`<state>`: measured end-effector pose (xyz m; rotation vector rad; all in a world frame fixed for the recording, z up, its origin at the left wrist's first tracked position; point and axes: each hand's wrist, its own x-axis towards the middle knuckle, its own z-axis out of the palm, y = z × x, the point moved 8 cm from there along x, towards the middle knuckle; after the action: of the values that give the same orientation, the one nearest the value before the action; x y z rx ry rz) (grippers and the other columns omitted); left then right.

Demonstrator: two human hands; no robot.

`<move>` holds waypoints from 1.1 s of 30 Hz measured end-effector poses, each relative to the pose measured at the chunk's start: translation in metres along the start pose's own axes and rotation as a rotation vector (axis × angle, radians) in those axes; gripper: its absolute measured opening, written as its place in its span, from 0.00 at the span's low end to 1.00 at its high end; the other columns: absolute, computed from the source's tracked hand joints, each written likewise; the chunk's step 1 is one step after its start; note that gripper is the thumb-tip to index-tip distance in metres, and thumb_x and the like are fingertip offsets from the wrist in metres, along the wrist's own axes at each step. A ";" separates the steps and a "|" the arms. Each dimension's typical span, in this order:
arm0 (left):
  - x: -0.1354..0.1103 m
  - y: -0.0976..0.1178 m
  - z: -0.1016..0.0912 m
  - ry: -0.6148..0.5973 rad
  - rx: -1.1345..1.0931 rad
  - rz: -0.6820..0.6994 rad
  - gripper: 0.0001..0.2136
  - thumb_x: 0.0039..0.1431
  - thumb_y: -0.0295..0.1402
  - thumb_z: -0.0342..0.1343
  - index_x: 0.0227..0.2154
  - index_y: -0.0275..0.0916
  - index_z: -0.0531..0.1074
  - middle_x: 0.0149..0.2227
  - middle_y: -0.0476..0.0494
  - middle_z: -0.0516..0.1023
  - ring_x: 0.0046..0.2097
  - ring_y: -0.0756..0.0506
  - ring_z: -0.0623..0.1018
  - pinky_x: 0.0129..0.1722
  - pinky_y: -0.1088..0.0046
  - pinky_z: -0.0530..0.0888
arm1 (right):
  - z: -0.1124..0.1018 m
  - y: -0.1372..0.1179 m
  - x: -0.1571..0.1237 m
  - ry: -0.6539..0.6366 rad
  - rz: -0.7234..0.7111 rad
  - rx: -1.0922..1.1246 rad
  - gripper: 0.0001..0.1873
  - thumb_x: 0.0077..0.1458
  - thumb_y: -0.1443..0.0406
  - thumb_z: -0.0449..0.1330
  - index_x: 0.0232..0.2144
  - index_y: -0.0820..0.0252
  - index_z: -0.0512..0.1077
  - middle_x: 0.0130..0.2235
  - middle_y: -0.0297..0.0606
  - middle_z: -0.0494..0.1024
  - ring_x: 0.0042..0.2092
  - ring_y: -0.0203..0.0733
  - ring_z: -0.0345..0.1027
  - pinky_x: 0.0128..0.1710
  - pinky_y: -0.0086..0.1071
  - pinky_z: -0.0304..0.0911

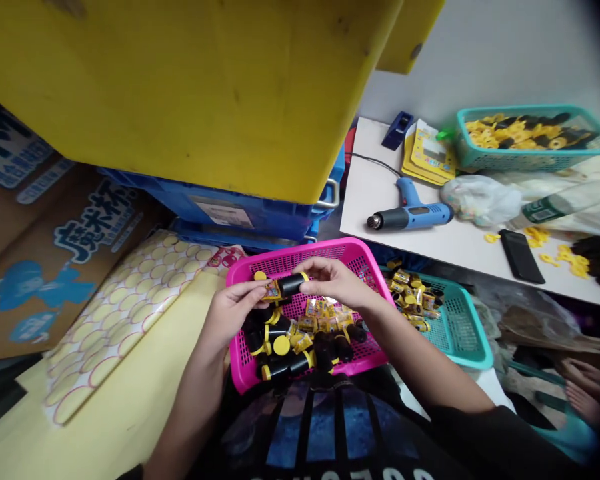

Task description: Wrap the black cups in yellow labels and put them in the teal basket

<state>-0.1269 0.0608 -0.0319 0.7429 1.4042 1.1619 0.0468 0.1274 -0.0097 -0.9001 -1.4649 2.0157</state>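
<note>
Over a pink basket [357,257] on my lap, both hands hold one small toy. My left hand [234,308] pinches its yellow printed end. My right hand [333,279] grips its black cylinder [291,285] from the other side. The basket holds several black cylinders with yellow caps [281,345] and small yellow printed pieces [325,315].
A teal basket [460,333] with more yellow pieces sits right of the pink one. On the white table [365,193] lie a blue heat gun [410,215], a black phone [521,256], a plastic bag and another teal basket [530,137]. Blue crates [240,213] under a yellow board stand ahead; blister sheets lie left.
</note>
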 end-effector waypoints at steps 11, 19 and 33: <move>0.002 0.003 0.017 -0.043 0.061 0.045 0.17 0.43 0.45 0.69 0.34 0.39 0.82 0.36 0.41 0.85 0.32 0.45 0.83 0.37 0.66 0.83 | -0.017 0.017 -0.004 0.096 -0.015 -0.077 0.19 0.42 0.62 0.71 0.38 0.60 0.74 0.30 0.31 0.74 0.30 0.33 0.67 0.33 0.32 0.63; 0.008 0.004 0.026 -0.045 0.018 0.041 0.18 0.45 0.45 0.68 0.35 0.38 0.82 0.40 0.39 0.84 0.36 0.44 0.83 0.37 0.68 0.82 | -0.027 0.023 -0.007 0.131 0.027 0.033 0.19 0.42 0.58 0.71 0.36 0.60 0.75 0.30 0.32 0.76 0.31 0.34 0.68 0.35 0.33 0.64; 0.014 0.012 0.037 0.057 0.084 0.073 0.20 0.44 0.48 0.67 0.34 0.37 0.81 0.40 0.40 0.84 0.38 0.42 0.83 0.36 0.67 0.83 | -0.033 0.022 -0.014 0.307 -0.036 0.163 0.18 0.40 0.57 0.71 0.32 0.60 0.74 0.26 0.29 0.75 0.25 0.30 0.66 0.28 0.27 0.62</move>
<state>-0.0958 0.0865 -0.0217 0.8318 1.4918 1.1950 0.0807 0.1317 -0.0342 -1.0505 -1.1250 1.8430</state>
